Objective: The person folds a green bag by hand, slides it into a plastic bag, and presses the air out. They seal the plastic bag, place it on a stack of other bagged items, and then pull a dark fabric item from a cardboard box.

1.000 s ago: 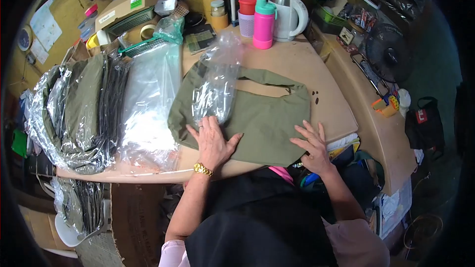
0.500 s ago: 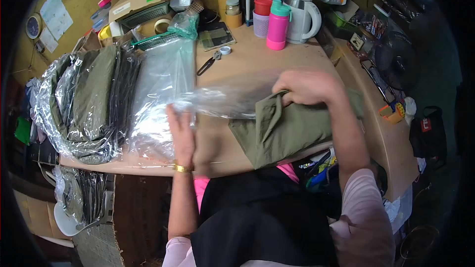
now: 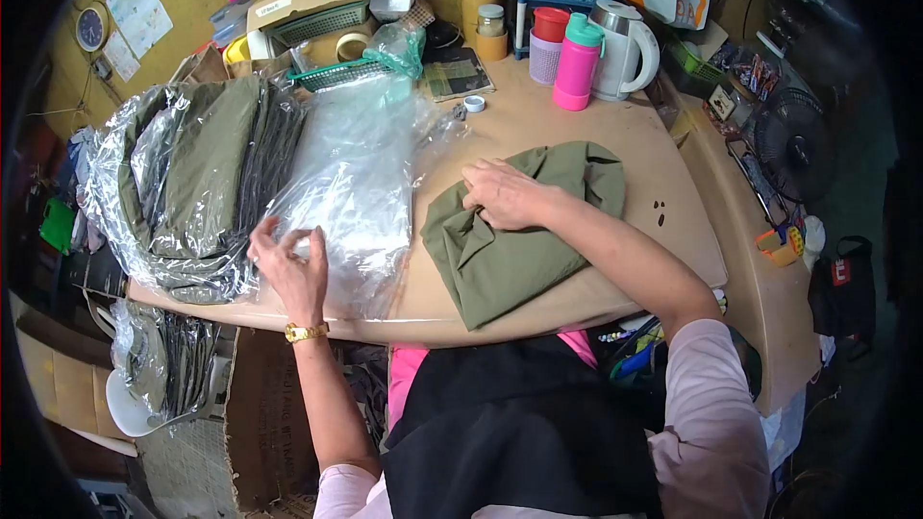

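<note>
Where the tan bench (image 3: pixel 663 168) curves along its front, the near corner of a soft olive-green cloth bag (image 3: pixel 505 269) comes close to the edge. Bench top shows as a narrow strip between this bag and a flat stack of clear plastic sleeves (image 3: pixel 361 197), and more broadly to the bag's right and behind it, toward a pink bottle with a turquoise lid (image 3: pixel 574 67). The bag is matte and wrinkled, rounded at its far side; the sleeves are glossy and crumpled along their upper right. Left of them sits a pile of olive-green bags in shiny clear wrapping (image 3: pixel 207 178). Fingers curled together, the right hand (image 3: pixel 502 195) grips gathered cloth at the bag's upper left part. The left hand (image 3: pixel 291 267) is at the sleeves' near left side, fingers bent and spread; whether they touch plastic cannot be told. The bag lies beneath the right hand, well apart from the left.
</note>
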